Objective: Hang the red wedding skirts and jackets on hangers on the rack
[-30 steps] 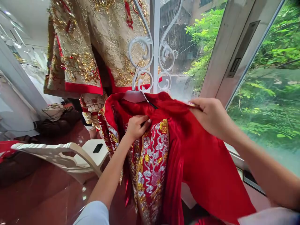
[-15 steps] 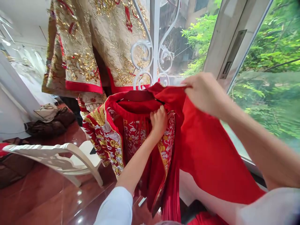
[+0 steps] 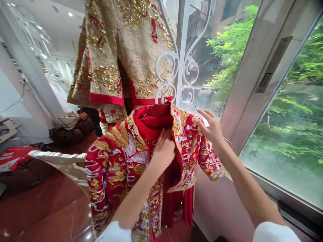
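Note:
An embroidered red jacket [image 3: 118,161], worked in gold and silver, hangs before me with its front apart and both shoulders spread out. My left hand [image 3: 165,148] reaches into the neck opening, fingers curled in against the red inner cloth; what they grip is hidden. At the jacket's right shoulder is my right hand [image 3: 212,129], fingers spread, the tips close to or touching the embroidery. A metal hanger hook [image 3: 164,89] rises above the collar to the white scrolled rack [image 3: 179,67]. Below the jacket hang red fringes [image 3: 188,205].
A beige gold-sequined garment [image 3: 136,53] with red hems hangs behind. To the right is a window frame [image 3: 267,67]. A white chair [image 3: 63,161] stands on the left, with dark bags [image 3: 68,132] beyond it on the red floor.
The jacket's right side, earlier folded back with its red lining outward in my right hand, now lies embroidered side out over the shoulder. My right hand has let go. The view has shifted left.

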Motion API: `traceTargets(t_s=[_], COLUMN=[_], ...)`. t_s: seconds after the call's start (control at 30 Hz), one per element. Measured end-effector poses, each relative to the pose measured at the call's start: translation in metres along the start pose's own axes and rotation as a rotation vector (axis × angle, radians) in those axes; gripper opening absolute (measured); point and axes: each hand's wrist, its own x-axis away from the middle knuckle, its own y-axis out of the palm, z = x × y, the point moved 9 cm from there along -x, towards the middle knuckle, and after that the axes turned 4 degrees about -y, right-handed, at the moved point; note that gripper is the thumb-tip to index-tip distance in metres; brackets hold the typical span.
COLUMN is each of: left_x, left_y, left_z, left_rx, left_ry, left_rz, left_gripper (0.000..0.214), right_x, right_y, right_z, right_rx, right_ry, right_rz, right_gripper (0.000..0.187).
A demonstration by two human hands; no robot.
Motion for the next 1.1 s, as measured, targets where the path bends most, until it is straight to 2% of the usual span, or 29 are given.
traceTargets(t_s=[0.1,0.2,0.27,0.3,0.33,0.37,0.43,0.47,0.5,0.57,0.63,0.7,0.77,0.87,0.97,1.03,1.1], left_x=[0.01,0.025,0.032,0.032,0.028,0.021,0.013,0.012,0.01,0.003,-0.005,-0.011,-0.018,-0.035,-0.053,-0.056,-0.052], left_y=[-0.072,-0.146,-0.183,-0.191,-0.189,-0.176,-0.135,-0.117,-0.104,-0.09,-0.081,-0.076,-0.076,-0.073,-0.059,-0.047,-0.041], left_z=[-0.035,-0.073,-0.098,-0.109,-0.119,-0.127,-0.143,-0.151,-0.156,-0.162,-0.162,-0.161,-0.163,-0.161,-0.148,-0.143,-0.148], left_rx=[0.055,0.263,0.366,0.337,0.264,0.172,0.002,-0.059,-0.107,-0.163,-0.128,-0.038,0.029,0.108,0.201,0.243,0.224], left_ry=[-0.117,-0.134,-0.121,-0.137,-0.169,-0.206,-0.281,-0.322,-0.354,-0.386,-0.367,-0.336,-0.342,-0.33,-0.275,-0.268,-0.304], left_rz=[0.21,0.402,0.514,0.508,0.422,0.257,-0.133,-0.271,-0.341,-0.365,-0.372,-0.384,-0.376,-0.38,-0.479,-0.6,-0.677], left_gripper=[0.019,0.019,0.022,0.025,0.031,0.039,0.053,0.057,0.058,0.057,0.054,0.05,0.045,0.043,0.043,0.043,0.045], right_x=[-0.016,-0.018,-0.017,-0.015,-0.013,-0.01,-0.002,0.002,0.003,-0.002,-0.013,-0.02,-0.016,0.001,0.015,0.016,0.008], right_y=[0.039,0.06,0.065,0.069,0.073,0.079,0.091,0.095,0.097,0.092,0.083,0.079,0.084,0.096,0.098,0.092,0.082], right_z=[0.035,0.053,0.061,0.066,0.071,0.077,0.09,0.093,0.094,0.082,0.059,0.038,0.031,0.043,0.059,0.056,0.046], right_rx=[-0.134,-0.173,-0.205,-0.252,-0.32,-0.404,-0.577,-0.635,-0.666,-0.686,-0.715,-0.759,-0.797,-0.907,-1.008,-0.979,-0.877], right_ry=[-0.069,-0.017,0.035,0.06,0.091,0.136,0.258,0.308,0.33,0.268,0.137,0.078,0.117,0.287,0.416,0.397,0.311], right_rz=[-0.187,-0.196,-0.192,-0.221,-0.27,-0.34,-0.512,-0.601,-0.677,-0.748,-0.742,-0.721,-0.743,-0.777,-0.775,-0.8,-0.808], right_gripper=[0.051,0.047,0.04,0.037,0.037,0.038,0.044,0.047,0.049,0.048,0.052,0.063,0.065,0.054,0.054,0.052,0.052])
